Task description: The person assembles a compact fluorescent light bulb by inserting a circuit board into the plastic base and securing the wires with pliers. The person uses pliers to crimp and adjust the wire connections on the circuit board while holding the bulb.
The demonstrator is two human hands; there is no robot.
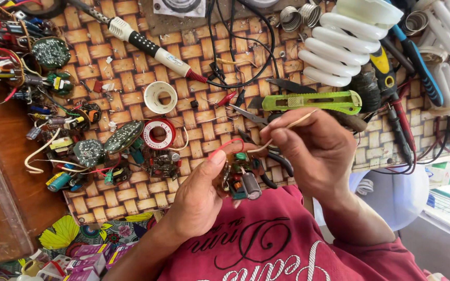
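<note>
**Both hands on a small circuit board over a cluttered mat**

From my seat at the far end, I start at the left edge, where a wooden table (1, 171) carries a heap of loose circuit boards and capacitors (87, 151) with tangled wires. Just right of that heap, on the woven mat (126, 83), lie a white tape roll (160, 97) and, below it, a red-and-white tape roll (159, 133). A soldering iron (149, 47) slants across the mat above them.

Near the middle, my left hand (196, 200) is clenched around a small circuit board (240, 179), thumb pressed on its upper edge, held above a red shirt (266, 244). A red wire (225, 144) loops up from the board beside the thumb.

Just right of it, my right hand (313, 151) pinches a thin pale wire (295, 125) between thumb and forefinger; the wire runs down towards the board. Behind that hand rests a green utility knife (313, 101), with scissors (251, 115) partly hidden beside it.

Farther right stand white spiral lamps (339, 49), and a blue-handled screwdriver (417, 65) lies near the edge.
</note>
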